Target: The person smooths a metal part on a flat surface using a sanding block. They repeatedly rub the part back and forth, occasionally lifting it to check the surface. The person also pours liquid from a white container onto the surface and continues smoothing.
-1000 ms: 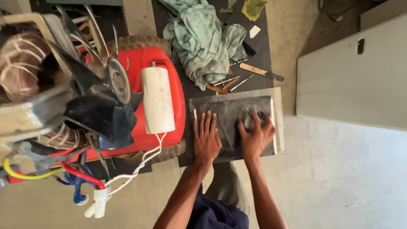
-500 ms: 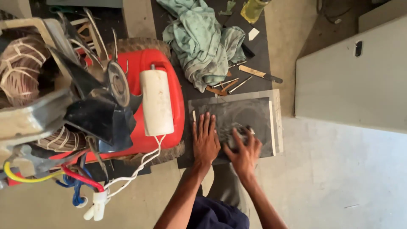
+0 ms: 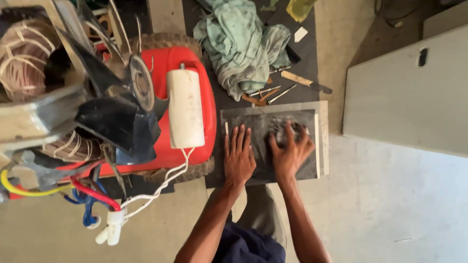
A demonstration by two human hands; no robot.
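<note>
A dark grey abrasive sheet (image 3: 265, 127) lies on a pale slab (image 3: 322, 136) on the floor in front of me. My left hand (image 3: 239, 158) lies flat on the sheet's left part, fingers apart and holding nothing. My right hand (image 3: 291, 152) presses down with spread fingers on a small round grey metal part (image 3: 284, 127) in the middle of the sheet. My fingers cover most of the part, which is blurred.
A red container (image 3: 207, 102) bearing a white cylinder (image 3: 185, 108) with white wires stands just left of the sheet. Behind it are copper windings (image 3: 22, 58) and a black fan blade (image 3: 114, 122). A green cloth (image 3: 243, 44) and hand tools (image 3: 304, 81) lie beyond. A white panel (image 3: 409, 92) is at right.
My right hand has slid with the part from the sheet's right side toward me and leftward, then back up to the middle. My left hand has stayed flat in place.
</note>
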